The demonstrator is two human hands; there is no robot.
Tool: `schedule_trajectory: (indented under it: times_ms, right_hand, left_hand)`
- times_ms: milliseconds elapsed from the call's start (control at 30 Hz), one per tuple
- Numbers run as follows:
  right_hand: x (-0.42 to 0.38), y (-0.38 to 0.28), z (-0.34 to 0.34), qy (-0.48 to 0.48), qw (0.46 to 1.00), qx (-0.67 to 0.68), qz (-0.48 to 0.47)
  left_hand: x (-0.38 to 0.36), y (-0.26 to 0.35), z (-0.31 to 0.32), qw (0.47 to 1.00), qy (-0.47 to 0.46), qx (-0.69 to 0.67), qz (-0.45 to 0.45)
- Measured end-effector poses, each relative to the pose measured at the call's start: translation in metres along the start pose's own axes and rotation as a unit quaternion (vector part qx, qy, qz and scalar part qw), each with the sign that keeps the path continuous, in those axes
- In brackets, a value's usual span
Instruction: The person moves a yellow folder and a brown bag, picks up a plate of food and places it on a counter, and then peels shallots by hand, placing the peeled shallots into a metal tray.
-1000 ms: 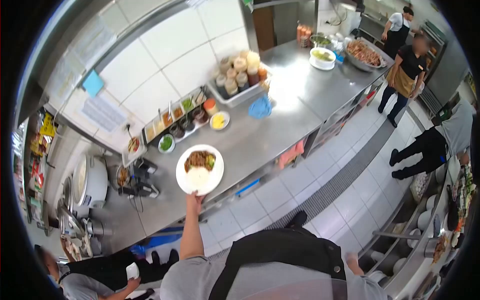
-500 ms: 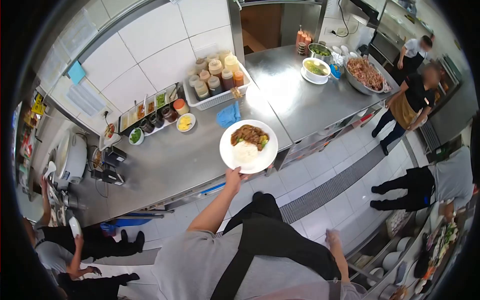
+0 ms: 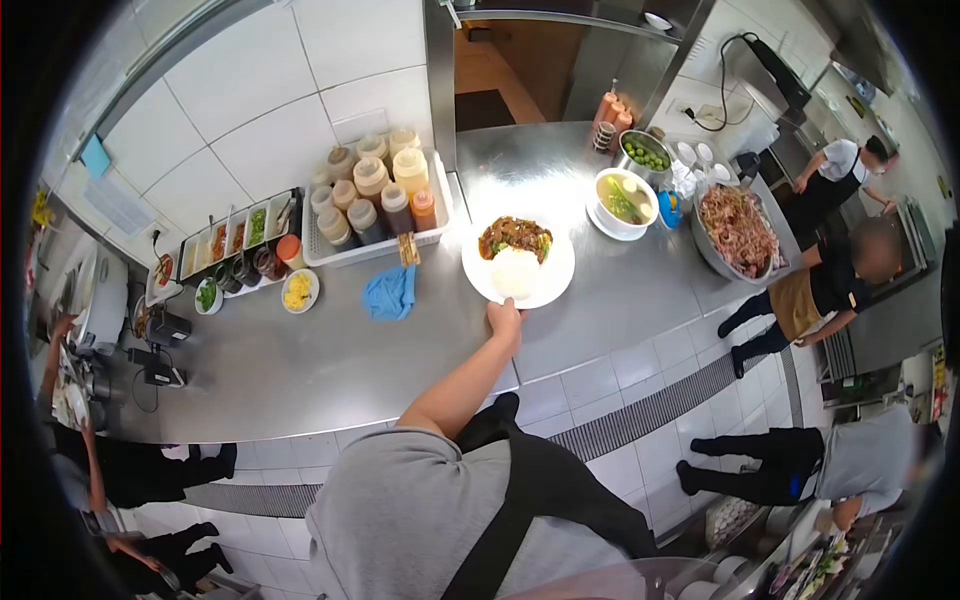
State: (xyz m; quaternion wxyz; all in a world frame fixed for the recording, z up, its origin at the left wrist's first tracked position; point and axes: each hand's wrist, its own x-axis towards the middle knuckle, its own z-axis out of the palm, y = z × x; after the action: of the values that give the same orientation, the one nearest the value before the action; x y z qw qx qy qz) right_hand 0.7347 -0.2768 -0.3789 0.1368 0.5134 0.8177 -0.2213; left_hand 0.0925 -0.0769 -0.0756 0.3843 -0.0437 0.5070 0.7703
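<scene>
My left hand grips the near rim of a white plate, its thumb on top of the edge. On the plate lie a mound of white rice and a brown saucy meat dish with some green vegetables. The plate is over the steel counter, close to the hatch opening. To its right stands a white bowl of soup on a saucer. A blue cloth lies to its left. My right hand is out of view.
A white basket of sauce bottles stands against the wall, beside topping trays and a bowl of yellow pieces. A large bowl of shredded meat is at the right. Co-workers stand on the right and at the left edge.
My left hand has carried the plate forward from the counter's front edge to over the counter near the hatch. My body has moved closer, and my right hand has left the view.
</scene>
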Motion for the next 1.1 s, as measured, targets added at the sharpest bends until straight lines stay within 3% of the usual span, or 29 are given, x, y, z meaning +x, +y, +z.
schedule_trajectory:
  times_ms: [33,67,267,333,400,433,467,500,533,567,600,633,667,700,767,800,833,867,933,1000,1100]
  right_hand:
    - [-0.043,-0.001,-0.018,-0.127,0.989,-0.020,0.075]
    - [-0.057,-0.010,-0.035,-0.162,0.980,-0.018,0.113]
    - [-0.044,-0.028,-0.104,-0.147,0.977,-0.037,0.152]
    - [-0.003,-0.015,-0.101,-0.078,0.987,-0.062,0.125]
    - [0.052,0.024,-0.064,0.089,0.983,-0.155,0.047]
    - [0.070,-0.052,-0.207,0.048,0.990,-0.033,0.129]
    - [0.101,-0.039,-0.216,0.148,0.984,-0.037,0.094]
    - [0.137,-0.052,-0.252,0.309,0.951,-0.023,0.020]
    - [0.180,-0.065,-0.294,0.388,0.914,0.119,-0.021]
    - [0.213,-0.095,-0.361,0.353,0.932,0.082,-0.012]
    - [0.234,-0.131,-0.431,0.331,0.941,0.025,-0.060]
    - [0.275,-0.145,-0.456,0.480,0.862,-0.117,-0.109]
    - [0.301,-0.179,-0.495,0.415,0.889,0.188,-0.049]
    - [0.320,-0.211,-0.531,0.301,0.828,0.474,0.007]
    - [0.435,-0.180,-0.522,0.102,0.694,0.706,-0.100]
    - [0.490,-0.164,-0.518,-0.005,0.610,0.785,-0.108]
    - [0.524,-0.161,-0.513,0.119,0.800,0.569,-0.147]
    - [0.547,-0.168,-0.506,0.252,0.900,0.304,-0.187]
    - [0.539,-0.217,-0.543,0.131,0.764,0.631,-0.027]
    - [0.517,-0.262,-0.572,0.124,0.718,0.679,0.089]
    - [0.521,-0.266,-0.569,0.119,0.737,0.659,0.093]
  left_hand:
    - [0.020,-0.003,0.014,1.000,0.005,-0.001,0.000]
    - [0.039,-0.006,0.028,1.000,0.013,-0.015,0.015]
    - [0.120,0.011,0.105,0.994,0.100,-0.047,0.011]
    - [0.144,0.019,0.121,0.994,0.101,-0.029,0.033]
    - [0.177,0.002,0.124,0.995,0.072,-0.017,0.065]
    - [0.171,0.013,0.129,0.996,0.049,-0.076,0.022]
    - [0.174,0.012,0.126,0.996,0.003,-0.092,0.021]
    - [0.166,0.025,0.119,0.996,-0.054,-0.052,-0.045]
    - [0.160,0.030,0.111,0.995,-0.072,-0.026,-0.072]
    - [0.153,0.032,0.100,0.991,-0.088,0.000,-0.097]
    - [0.140,0.033,0.087,0.989,-0.099,0.052,-0.094]
    - [0.122,0.029,0.070,0.985,-0.109,0.102,-0.086]
    - [0.107,0.018,0.047,0.980,-0.122,0.139,-0.071]
    - [0.092,0.006,0.022,0.975,-0.130,0.173,-0.050]
    - [0.043,-0.004,-0.016,0.956,-0.158,0.244,0.043]
    - [0.025,-0.012,-0.036,0.952,-0.171,0.253,0.028]
    - [0.002,-0.011,-0.044,0.947,-0.170,0.274,0.016]
    - [-0.008,-0.023,-0.055,0.953,-0.146,0.266,0.025]
    - [-0.035,-0.007,-0.043,0.940,-0.118,0.321,0.018]
    - [-0.034,-0.002,-0.034,0.952,-0.078,0.297,0.023]
    - [-0.036,-0.007,-0.015,0.974,0.002,0.223,0.024]
